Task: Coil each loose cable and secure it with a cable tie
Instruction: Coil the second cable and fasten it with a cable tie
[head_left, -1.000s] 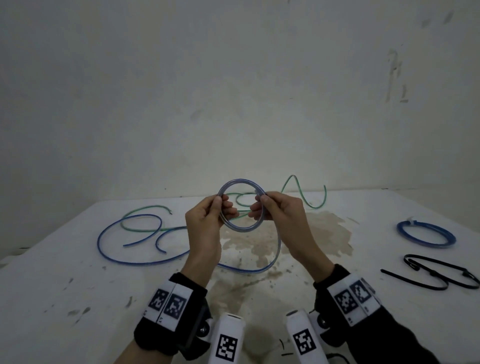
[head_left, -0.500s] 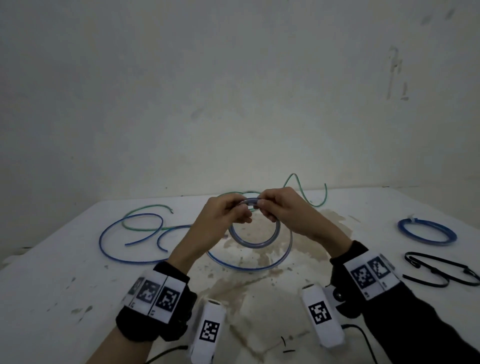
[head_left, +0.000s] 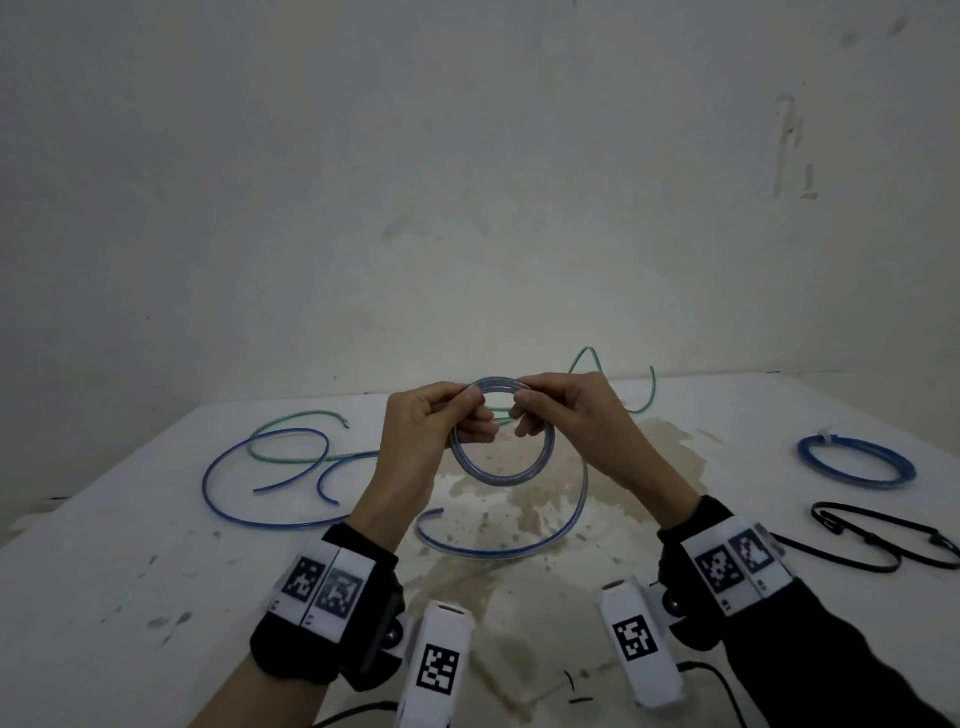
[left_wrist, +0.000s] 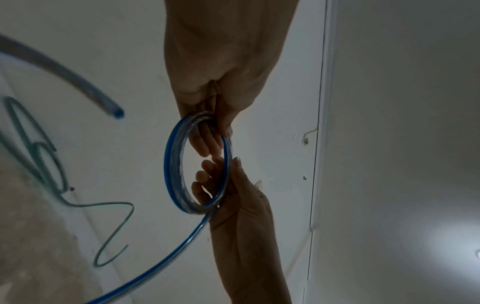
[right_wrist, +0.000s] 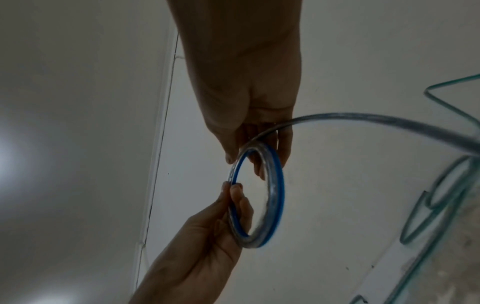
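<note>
I hold a small coil of blue-striped clear cable (head_left: 498, 480) upright above the table, between both hands. My left hand (head_left: 475, 400) pinches its top left; my right hand (head_left: 522, 402) pinches its top right, close beside it. The uncoiled tail (head_left: 519, 551) curves down from the right hand and ends near my left wrist. In the left wrist view the coil (left_wrist: 171, 164) hangs from my left hand (left_wrist: 215, 139), with the right hand (left_wrist: 228, 185) gripping from below. In the right wrist view the coil (right_wrist: 278, 195) sits between my right hand (right_wrist: 254, 158) and left hand (right_wrist: 233, 205).
On the stained white table (head_left: 156, 571), a loose blue cable (head_left: 218, 467) and a green cable (head_left: 291, 418) lie at the left and back. At the right lie a tied blue coil (head_left: 857, 462) and black cable ties (head_left: 883, 540). A wall stands right behind.
Both hands turned the coil and shifted their grips to its top. The loose tail on the table has grown shorter, with its end now near my left wrist.
</note>
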